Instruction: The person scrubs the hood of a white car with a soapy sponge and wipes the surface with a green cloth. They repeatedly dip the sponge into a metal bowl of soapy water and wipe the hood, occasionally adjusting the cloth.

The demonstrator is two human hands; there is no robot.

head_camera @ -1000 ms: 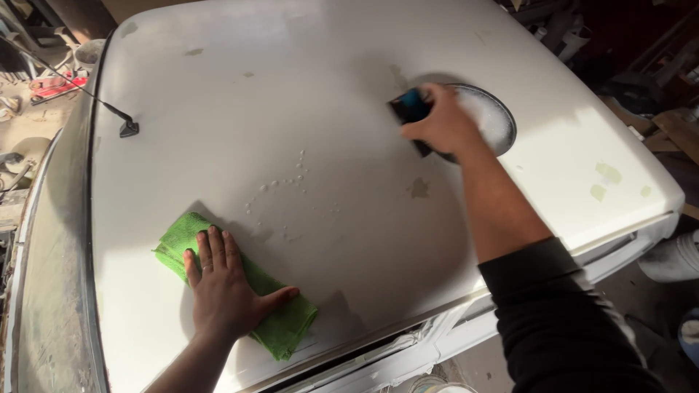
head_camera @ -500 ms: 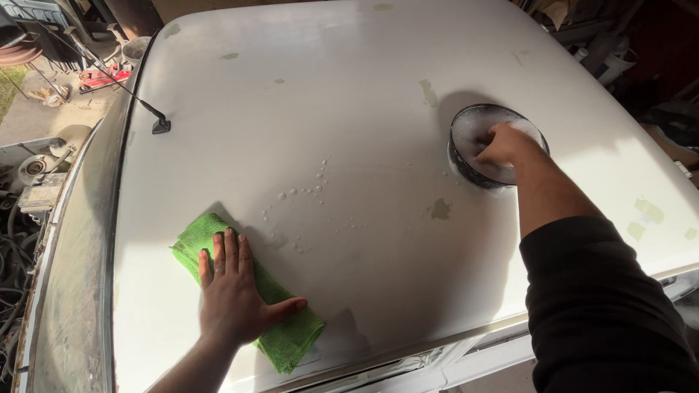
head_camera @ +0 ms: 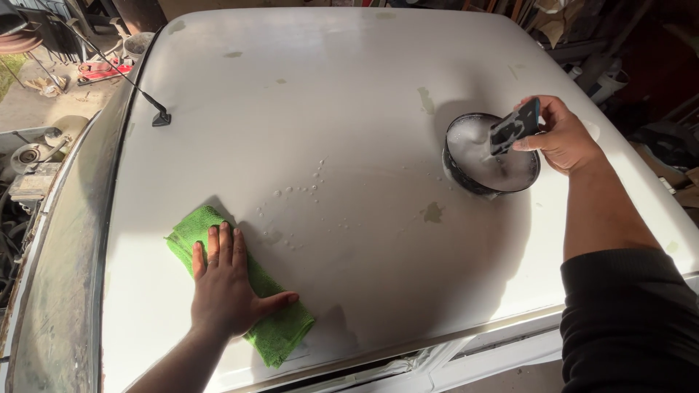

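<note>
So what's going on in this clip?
A person leans over a white car roof. The left hand lies flat on a folded green cloth. The right hand holds a small dark block over a dark bowl of sudsy water. Water droplets dot the roof.

The person's left hand point(head_camera: 229, 291), at the lower left of the frame, is bare, with no glove, ring or watch, and its forearm shows no sleeve down to the bottom edge. The right hand point(head_camera: 561, 135), at the upper right, is bare too. A black long sleeve point(head_camera: 630, 324), pushed up, covers that arm at the lower right corner.
</note>
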